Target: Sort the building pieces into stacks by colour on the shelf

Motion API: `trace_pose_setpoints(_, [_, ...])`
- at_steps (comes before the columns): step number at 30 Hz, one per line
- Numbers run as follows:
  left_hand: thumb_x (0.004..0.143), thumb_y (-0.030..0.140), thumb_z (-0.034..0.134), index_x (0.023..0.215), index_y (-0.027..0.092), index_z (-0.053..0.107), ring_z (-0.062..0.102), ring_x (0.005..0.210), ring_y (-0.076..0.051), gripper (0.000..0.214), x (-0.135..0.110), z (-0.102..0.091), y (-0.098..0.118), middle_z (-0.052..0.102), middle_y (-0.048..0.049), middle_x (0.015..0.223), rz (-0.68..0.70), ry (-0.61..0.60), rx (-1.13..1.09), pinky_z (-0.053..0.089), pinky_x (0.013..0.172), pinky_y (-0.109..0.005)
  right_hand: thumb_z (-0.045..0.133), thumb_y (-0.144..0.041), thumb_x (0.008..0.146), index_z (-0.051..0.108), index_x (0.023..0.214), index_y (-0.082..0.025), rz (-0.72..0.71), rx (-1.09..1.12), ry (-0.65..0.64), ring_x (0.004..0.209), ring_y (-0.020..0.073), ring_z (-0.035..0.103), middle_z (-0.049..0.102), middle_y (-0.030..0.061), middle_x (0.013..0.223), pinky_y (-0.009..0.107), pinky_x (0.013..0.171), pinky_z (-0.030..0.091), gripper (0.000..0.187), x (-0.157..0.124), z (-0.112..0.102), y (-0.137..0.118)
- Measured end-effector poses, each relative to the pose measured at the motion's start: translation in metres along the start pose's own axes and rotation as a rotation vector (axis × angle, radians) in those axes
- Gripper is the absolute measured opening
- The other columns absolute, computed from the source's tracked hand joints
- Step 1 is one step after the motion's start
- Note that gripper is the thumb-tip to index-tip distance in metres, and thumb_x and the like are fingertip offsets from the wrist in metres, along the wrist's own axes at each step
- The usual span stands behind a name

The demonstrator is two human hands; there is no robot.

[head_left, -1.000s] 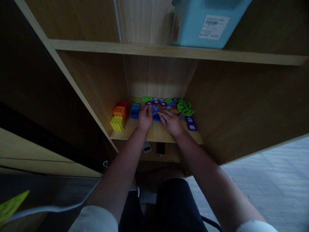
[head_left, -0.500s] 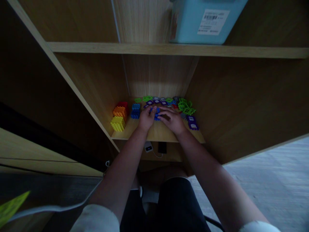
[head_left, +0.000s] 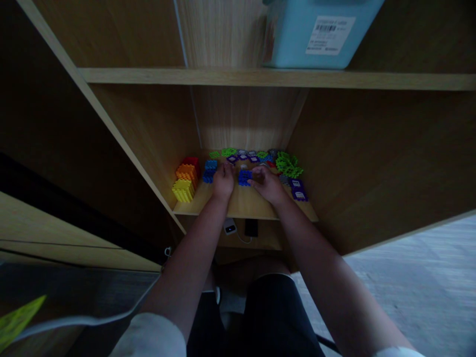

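A small blue block cube (head_left: pixel 244 177) stands on the wooden shelf (head_left: pixel 241 204), between my two hands. My right hand (head_left: pixel 268 185) touches its right side with curled fingers. My left hand (head_left: pixel 223 181) rests to its left with fingers curled inward; what it holds, if anything, is hidden. Behind my left hand stands another blue cube (head_left: pixel 209 170). At the far left are a yellow cube (head_left: pixel 182 190), an orange cube (head_left: pixel 186 172) and a red cube (head_left: pixel 191 161). Loose purple pieces (head_left: pixel 243 158) and green pieces (head_left: pixel 287 165) lie at the back.
A light blue bin (head_left: pixel 316 32) with a barcode label stands on the upper shelf. Two purple pieces (head_left: pixel 296 189) lie at the right front. Below the shelf sit a white charger (head_left: pixel 229 228) and a black device (head_left: pixel 251 227). My dark-trousered legs are beneath.
My hands were together over the blue cube; now they have parted and the cube stands in the gap. My left hand drew back to the left.
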State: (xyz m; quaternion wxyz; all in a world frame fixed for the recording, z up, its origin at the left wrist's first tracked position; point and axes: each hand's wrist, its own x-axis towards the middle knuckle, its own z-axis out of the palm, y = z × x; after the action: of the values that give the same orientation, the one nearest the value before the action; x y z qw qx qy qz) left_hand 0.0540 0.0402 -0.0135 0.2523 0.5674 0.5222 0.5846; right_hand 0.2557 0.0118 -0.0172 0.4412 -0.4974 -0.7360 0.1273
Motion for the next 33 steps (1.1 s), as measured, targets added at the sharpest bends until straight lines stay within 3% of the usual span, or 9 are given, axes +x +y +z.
trace_pose_setpoints(17, [0.115,0.042,0.037,0.099,0.020,0.071,0.077,0.096,-0.025,0.044,-0.004,0.000,0.009,0.080,-0.0102,0.097,0.033,-0.140,0.155,0.056,0.093,-0.037,0.082,-0.046,0.090,0.065,0.123,-0.027,-0.003,0.095,-0.034,0.119,0.0319,0.074,0.077,0.0109,0.127,0.055,0.109,0.058,0.042,0.000,0.005,0.008])
trace_pose_setpoints(33, [0.115,0.043,0.038,0.092,0.020,0.070,0.076,0.089,-0.023,0.045,-0.004,0.001,0.010,0.077,-0.0091,0.087,0.028,-0.156,0.164,0.055,0.090,-0.036,0.077,-0.033,0.090,0.063,0.126,-0.027,-0.013,0.068,-0.052,0.121,0.0308,0.074,0.077,0.0112,0.129,0.054,0.111,0.057,0.039,-0.001,0.006,0.008])
